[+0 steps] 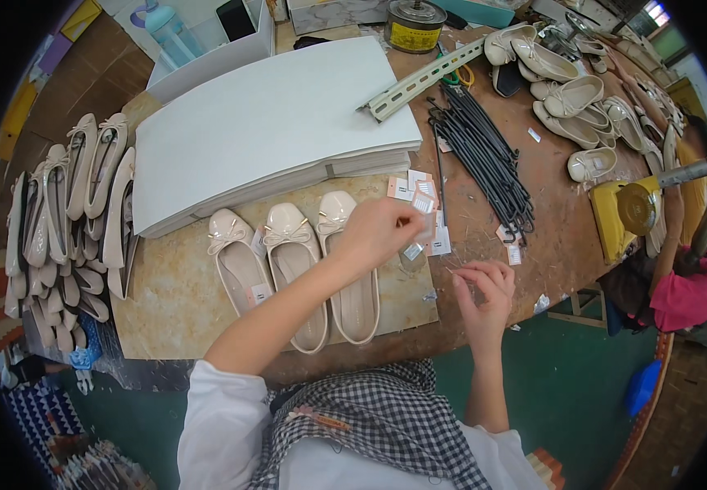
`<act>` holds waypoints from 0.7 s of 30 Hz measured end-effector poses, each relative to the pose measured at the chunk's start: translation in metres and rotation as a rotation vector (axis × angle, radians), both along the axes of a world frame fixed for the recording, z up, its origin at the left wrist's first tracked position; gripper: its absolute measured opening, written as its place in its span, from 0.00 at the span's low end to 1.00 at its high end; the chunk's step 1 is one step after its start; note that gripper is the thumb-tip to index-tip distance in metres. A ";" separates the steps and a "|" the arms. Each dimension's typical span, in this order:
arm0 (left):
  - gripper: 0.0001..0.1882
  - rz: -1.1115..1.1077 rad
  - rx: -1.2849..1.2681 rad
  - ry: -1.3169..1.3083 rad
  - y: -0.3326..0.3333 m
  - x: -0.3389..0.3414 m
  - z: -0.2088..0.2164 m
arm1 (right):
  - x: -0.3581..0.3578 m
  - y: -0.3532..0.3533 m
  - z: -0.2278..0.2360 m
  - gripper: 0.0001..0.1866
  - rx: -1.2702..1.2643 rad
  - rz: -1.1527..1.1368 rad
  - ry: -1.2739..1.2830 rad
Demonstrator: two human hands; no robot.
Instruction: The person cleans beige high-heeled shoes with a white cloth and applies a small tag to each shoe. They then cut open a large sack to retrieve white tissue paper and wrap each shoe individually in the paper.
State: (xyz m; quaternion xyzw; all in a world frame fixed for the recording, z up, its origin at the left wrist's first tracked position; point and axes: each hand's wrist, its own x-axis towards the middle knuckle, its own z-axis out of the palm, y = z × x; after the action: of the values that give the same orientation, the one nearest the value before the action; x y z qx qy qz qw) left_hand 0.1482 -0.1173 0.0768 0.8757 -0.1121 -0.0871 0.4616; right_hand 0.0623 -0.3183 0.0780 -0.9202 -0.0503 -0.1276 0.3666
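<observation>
3 glossy cream flats (292, 265) with little bows sit side by side on a smooth marbled board (173, 302), just below a thick stack of white sheets (272, 122). The left hand (378, 233) hovers over the third shoe, fingers pinched on a small paper tag (425, 224). The right hand (484, 294) is half curled just off the scuffed wooden bench (549, 220), fingertips pinched together, can't tell on what. Wiry black hooks (484, 159) lie bundled nearby.

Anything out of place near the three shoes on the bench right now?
Nothing damaged. Small paper tags lie scattered loosely beyond the left hand, and a grey metal rail sits askew across the white board stack.
</observation>
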 end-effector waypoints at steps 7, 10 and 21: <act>0.10 0.239 -0.262 0.168 0.011 -0.057 -0.005 | 0.007 0.036 0.005 0.06 -0.040 0.086 -0.066; 0.10 0.203 -0.103 0.001 0.013 -0.062 -0.006 | 0.007 0.039 0.007 0.06 -0.053 0.093 -0.076; 0.12 0.201 -0.094 -0.036 0.013 -0.060 -0.006 | 0.004 0.026 0.002 0.06 -0.047 0.089 -0.049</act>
State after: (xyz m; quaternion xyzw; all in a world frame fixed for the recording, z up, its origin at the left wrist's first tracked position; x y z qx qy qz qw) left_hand 0.0880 -0.1047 0.0703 0.8612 -0.0360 -0.0195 0.5066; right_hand 0.0659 -0.2922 0.0797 -0.9220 -0.1034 -0.1324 0.3488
